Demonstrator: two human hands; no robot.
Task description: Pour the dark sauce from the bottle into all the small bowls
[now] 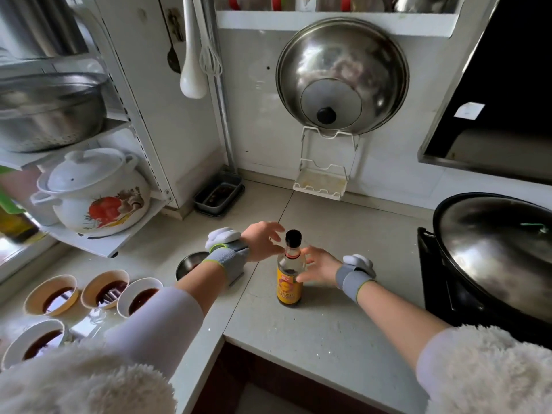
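The sauce bottle point(289, 270) stands upright on the counter, black cap on, yellow label, almost no sauce visible in its clear upper part. My left hand point(263, 239) hovers just left of its neck with fingers spread, not gripping. My right hand point(318, 265) is open beside the bottle's right side, fingertips at the label. Several small bowls hold dark sauce at the lower left: two tan ones point(50, 294) point(106, 288) and two white ones point(139, 295) point(33, 343). A small steel bowl point(189, 264) sits behind my left forearm, partly hidden.
A black wok with a lid point(493, 249) sits on the stove at the right. A white lid rack point(321, 182) and a dark tray point(219, 194) stand by the back wall. A shelf with a white pot point(95, 195) is at the left.
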